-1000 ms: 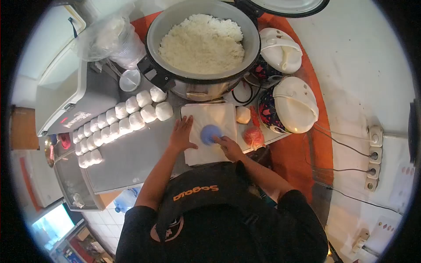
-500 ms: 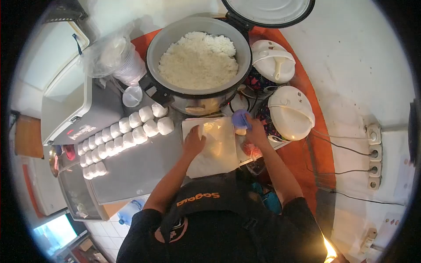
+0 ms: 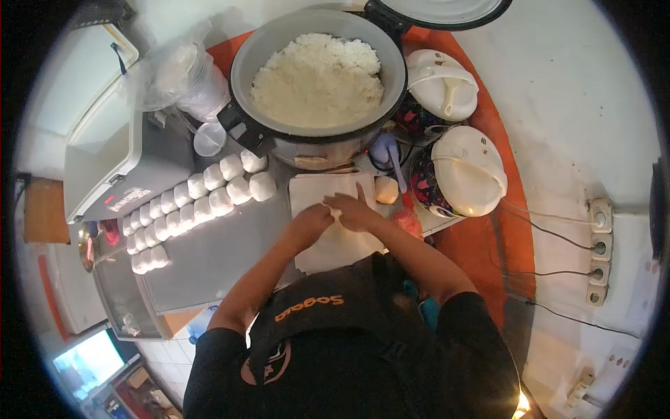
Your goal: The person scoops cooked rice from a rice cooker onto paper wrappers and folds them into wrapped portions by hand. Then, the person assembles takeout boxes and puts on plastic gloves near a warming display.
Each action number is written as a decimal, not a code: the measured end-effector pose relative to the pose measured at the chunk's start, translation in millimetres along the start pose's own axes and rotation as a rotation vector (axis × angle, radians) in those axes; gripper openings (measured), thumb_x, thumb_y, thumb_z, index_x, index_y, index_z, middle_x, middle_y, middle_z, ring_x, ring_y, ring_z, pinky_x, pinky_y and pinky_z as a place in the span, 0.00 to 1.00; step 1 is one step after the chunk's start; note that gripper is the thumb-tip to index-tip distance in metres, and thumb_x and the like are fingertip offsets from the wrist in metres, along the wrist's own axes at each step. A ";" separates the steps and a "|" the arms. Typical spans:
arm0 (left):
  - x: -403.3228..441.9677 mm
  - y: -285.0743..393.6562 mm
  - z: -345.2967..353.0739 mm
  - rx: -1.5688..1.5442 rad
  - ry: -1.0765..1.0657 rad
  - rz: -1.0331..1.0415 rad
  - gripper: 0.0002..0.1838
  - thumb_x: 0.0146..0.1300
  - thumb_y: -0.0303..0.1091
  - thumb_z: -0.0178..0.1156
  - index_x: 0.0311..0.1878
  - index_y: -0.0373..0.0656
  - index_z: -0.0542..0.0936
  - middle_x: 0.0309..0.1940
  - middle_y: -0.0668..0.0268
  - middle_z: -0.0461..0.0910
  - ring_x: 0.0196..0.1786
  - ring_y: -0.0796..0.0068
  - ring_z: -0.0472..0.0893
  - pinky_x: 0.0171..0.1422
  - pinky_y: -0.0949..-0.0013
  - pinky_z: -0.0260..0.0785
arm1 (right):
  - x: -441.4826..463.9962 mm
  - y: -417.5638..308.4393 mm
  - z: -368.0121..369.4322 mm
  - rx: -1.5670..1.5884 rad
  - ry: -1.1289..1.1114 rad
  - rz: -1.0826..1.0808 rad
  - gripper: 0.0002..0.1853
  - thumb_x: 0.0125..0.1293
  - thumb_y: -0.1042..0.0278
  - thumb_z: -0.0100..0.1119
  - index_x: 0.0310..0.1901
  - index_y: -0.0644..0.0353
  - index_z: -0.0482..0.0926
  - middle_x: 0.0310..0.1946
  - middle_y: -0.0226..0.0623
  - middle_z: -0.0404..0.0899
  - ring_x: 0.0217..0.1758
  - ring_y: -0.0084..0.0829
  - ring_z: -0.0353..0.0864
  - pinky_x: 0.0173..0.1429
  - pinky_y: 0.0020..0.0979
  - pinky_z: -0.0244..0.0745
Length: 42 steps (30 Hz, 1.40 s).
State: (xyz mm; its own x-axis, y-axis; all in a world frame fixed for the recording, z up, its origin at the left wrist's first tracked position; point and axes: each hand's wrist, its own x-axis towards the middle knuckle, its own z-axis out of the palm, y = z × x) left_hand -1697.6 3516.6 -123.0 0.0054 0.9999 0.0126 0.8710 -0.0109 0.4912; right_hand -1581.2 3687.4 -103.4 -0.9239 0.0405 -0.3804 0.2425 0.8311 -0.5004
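Over the stack of pale paper sheets [image 3: 310, 260], my left hand [image 3: 312, 223] is closed, its fingertips against those of my right hand [image 3: 352, 212]. The right hand pinches at the sheets' middle with one finger raised; whatever lies between the fingertips is hidden. A blue scoop [image 3: 383, 149] rests beyond the stack's far right corner, its handle pointing toward me. Just right of the stack is one wrapped bundle [image 3: 386, 189], with a red plastic bag [image 3: 407, 222] nearer me.
A large open cooker of rice [image 3: 317, 84] stands behind the stack. Rows of white wrapped bundles [image 3: 202, 209] lie left, beside a grey cool box [image 3: 150, 164]. Two lidded floral pots [image 3: 469, 171] stand right. Clear cups [image 3: 199, 84] are at the back left.
My right hand has let go of the blue scoop, now lying by the cooker, and has moved left over the paper. My left hand has shifted slightly right to meet it.
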 end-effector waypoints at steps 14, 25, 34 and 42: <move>-43.6 -30.3 13.5 -0.270 0.397 -0.428 0.15 0.48 0.27 0.67 0.41 0.44 0.79 0.43 0.61 0.78 0.53 0.54 0.76 0.59 0.55 0.69 | -74.1 7.7 73.4 -0.201 0.004 0.041 0.45 0.60 0.73 0.51 0.79 0.46 0.47 0.82 0.30 0.37 0.83 0.54 0.38 0.70 0.80 0.28; -72.9 9.0 65.9 -0.541 -0.069 -0.961 0.23 0.58 0.47 0.67 0.38 0.32 0.81 0.35 0.50 0.84 0.35 0.59 0.83 0.38 0.58 0.73 | -77.6 4.4 72.2 -0.199 0.095 0.030 0.36 0.63 0.67 0.57 0.75 0.41 0.61 0.80 0.22 0.49 0.82 0.46 0.45 0.72 0.74 0.27; -54.8 52.2 44.1 -1.374 0.467 -0.841 0.20 0.66 0.50 0.61 0.48 0.43 0.80 0.43 0.64 0.84 0.33 0.74 0.75 0.34 0.70 0.67 | -76.5 5.3 78.0 -0.266 0.232 0.001 0.30 0.65 0.53 0.63 0.69 0.42 0.71 0.78 0.22 0.56 0.80 0.43 0.53 0.73 0.71 0.29; -0.7 31.5 4.4 0.171 0.129 -0.161 0.18 0.57 0.46 0.67 0.46 0.45 0.83 0.38 0.64 0.82 0.44 0.58 0.78 0.52 0.55 0.72 | -35.6 15.5 43.6 -0.158 0.211 -0.015 0.15 0.64 0.56 0.62 0.50 0.47 0.85 0.47 0.30 0.85 0.57 0.38 0.78 0.69 0.56 0.55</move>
State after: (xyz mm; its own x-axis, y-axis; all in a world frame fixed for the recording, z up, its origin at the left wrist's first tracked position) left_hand -1668.0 3515.6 -111.3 -0.1929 0.9793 0.0620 0.9259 0.1608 0.3419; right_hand -1531.7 3674.6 -131.6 -0.9724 0.1285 -0.1947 0.1942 0.9083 -0.3704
